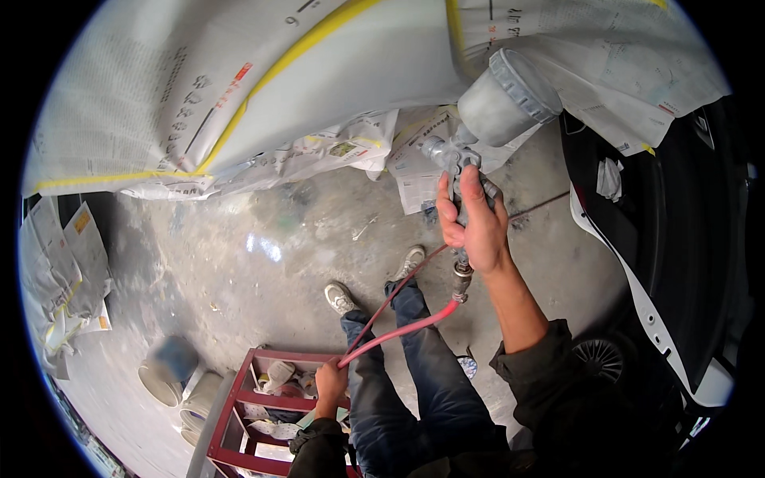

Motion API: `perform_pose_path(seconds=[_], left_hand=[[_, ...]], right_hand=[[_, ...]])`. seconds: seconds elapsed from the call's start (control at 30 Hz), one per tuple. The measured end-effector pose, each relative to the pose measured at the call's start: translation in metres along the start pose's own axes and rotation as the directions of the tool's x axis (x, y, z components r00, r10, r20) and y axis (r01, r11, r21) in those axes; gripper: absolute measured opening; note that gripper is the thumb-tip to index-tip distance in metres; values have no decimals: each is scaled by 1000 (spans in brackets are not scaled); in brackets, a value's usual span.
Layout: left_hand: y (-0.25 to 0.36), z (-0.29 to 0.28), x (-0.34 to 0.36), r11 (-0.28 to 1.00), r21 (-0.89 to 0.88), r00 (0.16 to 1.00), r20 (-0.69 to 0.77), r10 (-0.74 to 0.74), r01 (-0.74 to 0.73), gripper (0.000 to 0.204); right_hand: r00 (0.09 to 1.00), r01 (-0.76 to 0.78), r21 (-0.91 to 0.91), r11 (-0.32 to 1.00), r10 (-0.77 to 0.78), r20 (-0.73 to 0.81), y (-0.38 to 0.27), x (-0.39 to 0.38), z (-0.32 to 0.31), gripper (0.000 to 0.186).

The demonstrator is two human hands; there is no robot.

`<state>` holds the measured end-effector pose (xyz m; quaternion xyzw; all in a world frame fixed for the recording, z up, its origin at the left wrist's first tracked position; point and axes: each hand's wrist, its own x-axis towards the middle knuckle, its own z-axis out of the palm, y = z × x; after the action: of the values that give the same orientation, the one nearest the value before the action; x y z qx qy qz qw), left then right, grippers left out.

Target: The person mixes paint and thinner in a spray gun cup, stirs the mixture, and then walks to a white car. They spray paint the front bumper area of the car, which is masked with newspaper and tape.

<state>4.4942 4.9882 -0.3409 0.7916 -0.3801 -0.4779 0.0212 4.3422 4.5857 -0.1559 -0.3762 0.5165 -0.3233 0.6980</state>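
My right hand [480,219] is wrapped round the handle of a grey spray gun [457,163]. A large whitish paint cup [510,99] with a ribbed lid tops the gun, tilted to the right. From the fitting under the grip, a red air hose [406,329] curves down to the left. Lower down, my left hand [331,386] is closed round that hose. Just beyond the nozzle is a pale grey car panel [358,72], bordered by yellow masking tape [243,107] and masking paper [159,95].
A dark red metal rack [239,398] with odds and ends stands by my left arm. Several buckets [162,386] sit to its left. A black vehicle part with a white edge [629,291] and a wheel [599,360] are at the right. The hose crosses the concrete floor [271,279] near my shoes.
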Motion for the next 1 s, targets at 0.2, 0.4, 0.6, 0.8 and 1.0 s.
perform_pose_path(seconds=[0.2, 0.4, 0.6, 0.8, 1.0], left_hand=[[27, 0, 6, 1000, 15, 1000, 12, 1, -1, 29], [35, -2, 14, 999, 39, 1000, -1, 8, -8, 29], [41, -10, 18, 999, 45, 1000, -12, 20, -20, 27], [47, -14, 17, 999, 32, 999, -24, 30, -29, 28], [41, -13, 12, 999, 27, 999, -19, 37, -37, 29]], right_hand=[[995, 8, -9, 1000, -9, -97, -10, 3, -29, 45], [959, 95, -85, 992, -114, -258, -17, 0, -52, 52], [939, 101, -93, 991, -126, -320, -28, -3, -51, 56], [929, 108, -108, 988, -139, -343, -37, 0, -40, 50], [983, 33, -170, 985, -63, -172, -37, -5, -23, 52]])
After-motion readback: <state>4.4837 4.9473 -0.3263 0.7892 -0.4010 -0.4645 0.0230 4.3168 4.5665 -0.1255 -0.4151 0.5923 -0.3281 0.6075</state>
